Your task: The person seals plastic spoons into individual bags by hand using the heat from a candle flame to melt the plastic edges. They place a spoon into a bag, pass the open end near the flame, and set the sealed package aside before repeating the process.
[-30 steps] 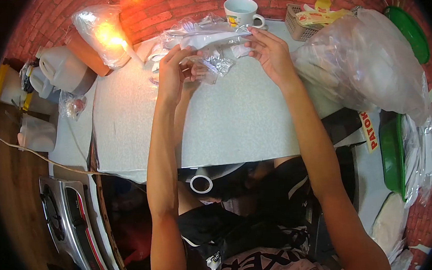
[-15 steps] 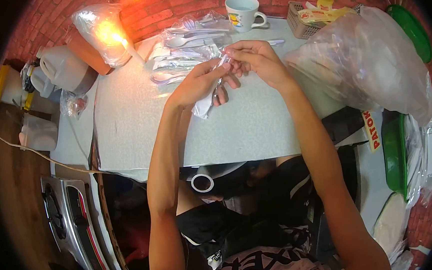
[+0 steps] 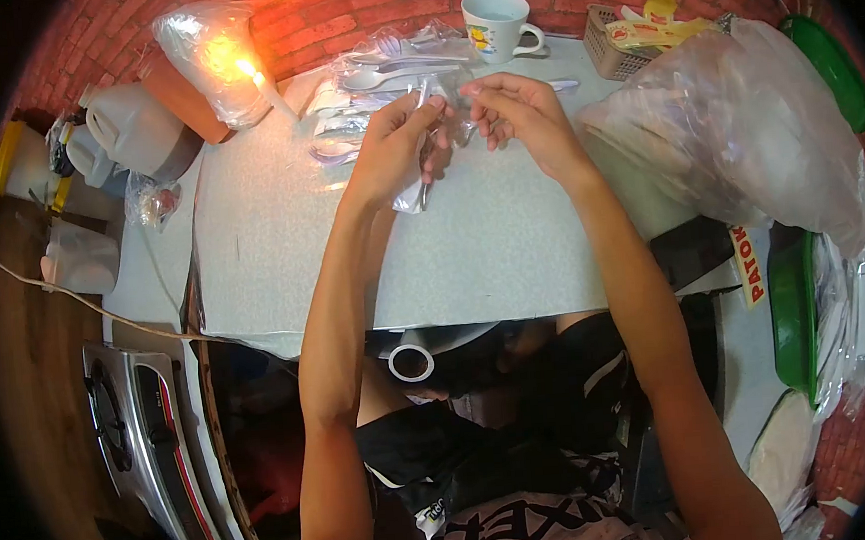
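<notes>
My left hand is closed around a narrow clear plastic sleeve with something white and a thin dark handle inside. The sleeve's lower end hangs below my fingers, and its contents are partly hidden. Facing it, my right hand has thumb and forefinger pinched at the sleeve's filmy upper edge, the other fingers curled. Behind my hands lie several plastic-wrapped spoons and forks on the table.
A lit candle burns beside a clear plastic bag at the back left. A mug and a basket stand at the back. A large plastic bag covers the right side. Jugs and a gas stove are left.
My hands have moved apart, the right one slightly to the right. The clear film between them now shows more. The view has shifted slightly.
</notes>
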The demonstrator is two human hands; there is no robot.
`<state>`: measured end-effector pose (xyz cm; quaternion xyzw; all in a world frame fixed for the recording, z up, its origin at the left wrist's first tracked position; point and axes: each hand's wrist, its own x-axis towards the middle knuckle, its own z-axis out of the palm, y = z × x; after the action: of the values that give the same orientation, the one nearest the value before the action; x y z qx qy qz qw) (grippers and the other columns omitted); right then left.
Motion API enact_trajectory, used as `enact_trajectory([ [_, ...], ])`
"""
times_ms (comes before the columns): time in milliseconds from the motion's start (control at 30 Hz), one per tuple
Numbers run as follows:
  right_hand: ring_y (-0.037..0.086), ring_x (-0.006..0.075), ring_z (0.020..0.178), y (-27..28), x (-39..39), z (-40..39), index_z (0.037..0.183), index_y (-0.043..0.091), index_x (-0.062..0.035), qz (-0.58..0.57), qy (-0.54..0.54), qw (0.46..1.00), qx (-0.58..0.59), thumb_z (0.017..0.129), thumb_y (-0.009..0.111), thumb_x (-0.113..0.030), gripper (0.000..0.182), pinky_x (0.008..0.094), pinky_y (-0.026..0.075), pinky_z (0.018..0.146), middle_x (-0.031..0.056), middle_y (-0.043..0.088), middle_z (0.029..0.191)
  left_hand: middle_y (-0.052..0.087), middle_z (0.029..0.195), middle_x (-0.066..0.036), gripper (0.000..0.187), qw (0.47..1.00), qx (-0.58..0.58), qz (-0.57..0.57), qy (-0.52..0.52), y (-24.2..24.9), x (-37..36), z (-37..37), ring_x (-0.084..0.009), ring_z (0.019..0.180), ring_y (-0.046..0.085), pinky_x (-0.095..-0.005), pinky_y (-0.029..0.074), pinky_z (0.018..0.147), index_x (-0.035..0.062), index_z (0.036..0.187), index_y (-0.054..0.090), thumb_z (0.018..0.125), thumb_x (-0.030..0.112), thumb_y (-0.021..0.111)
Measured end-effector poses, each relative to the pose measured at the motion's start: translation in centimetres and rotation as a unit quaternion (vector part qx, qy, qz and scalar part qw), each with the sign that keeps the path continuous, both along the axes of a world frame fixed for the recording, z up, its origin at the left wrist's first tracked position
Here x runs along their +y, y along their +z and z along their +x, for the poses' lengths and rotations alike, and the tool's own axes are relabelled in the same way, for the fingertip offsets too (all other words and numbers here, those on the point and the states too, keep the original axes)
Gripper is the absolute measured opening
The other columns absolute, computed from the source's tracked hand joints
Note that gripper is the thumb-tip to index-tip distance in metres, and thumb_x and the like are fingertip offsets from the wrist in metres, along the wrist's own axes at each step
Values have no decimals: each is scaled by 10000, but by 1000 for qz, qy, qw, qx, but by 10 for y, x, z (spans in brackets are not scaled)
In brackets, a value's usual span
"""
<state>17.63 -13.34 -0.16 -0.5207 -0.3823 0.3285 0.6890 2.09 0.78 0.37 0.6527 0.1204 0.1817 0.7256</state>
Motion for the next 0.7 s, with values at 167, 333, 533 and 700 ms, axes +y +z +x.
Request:
enact_trajectory([
  [167,597,67,603,3,3,-24,999,723,-8,-86,65,993,-58,1005,658,-296,296,237,493,469,17,662,778,657,725,-77,297,995,-70,-24,65,3,5,2,-121,542,584,-264,475,501,-15,1062,637,1065,271,560],
  [333,589,105,612,11,2,-68,936,701,13,-135,2,964,-227,959,732,-302,318,267,485,487,43,661,740,721,882,-171,331,971,-146,-97,164,10,9,1,-166,693,655,-298,535,612,-31,1136,618,1071,287,555],
  [533,590,107,584,1,27,-91,925,687,9,-86,22,969,-229,974,712,-289,303,248,464,487,25,637,708,731,1026,-204,411,956,-190,-61,217,18,16,-7,-193,762,687,-305,549,667,-23,1224,591,1073,357,542],
  [700,609,92,595,31,41,-87,946,698,-12,-98,68,983,-138,1000,672,-283,278,224,462,485,26,647,722,731,1056,-220,534,927,-255,-158,225,22,38,-19,-179,733,691,-277,541,671,2,1268,565,1063,485,469],
])
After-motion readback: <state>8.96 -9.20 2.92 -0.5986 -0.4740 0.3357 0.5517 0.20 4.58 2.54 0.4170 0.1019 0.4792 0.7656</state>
